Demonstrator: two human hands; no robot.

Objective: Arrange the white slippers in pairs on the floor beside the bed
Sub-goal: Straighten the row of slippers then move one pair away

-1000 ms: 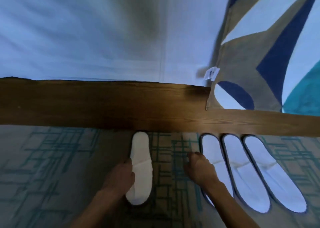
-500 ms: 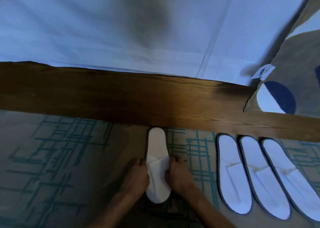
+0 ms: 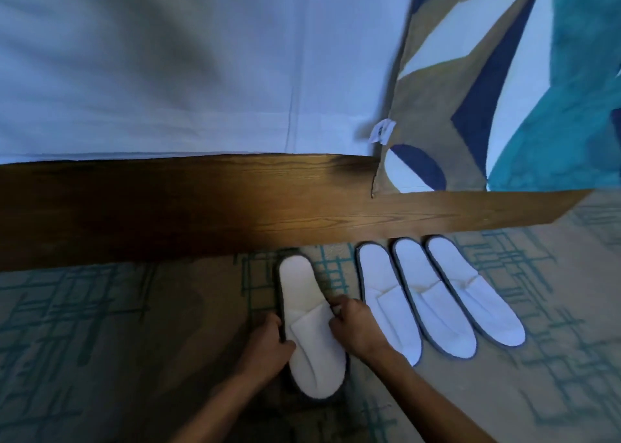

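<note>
Patterned carpet (image 3: pixel 100 342), soft oval white slippers (image 3: pixel 416 294)

Bedroom, white-sheeted bed (image 3: pixel 201 73), wooden bed frame (image 3: pixel 168 207), patterned carpet (image 3: pixel 100 342)

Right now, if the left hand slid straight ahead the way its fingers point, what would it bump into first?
The left hand already touches the lone white slipper. Its fingers point up and slightly right, so it would likely push along that slipper first, then reach the wooden bed frame.
</note>
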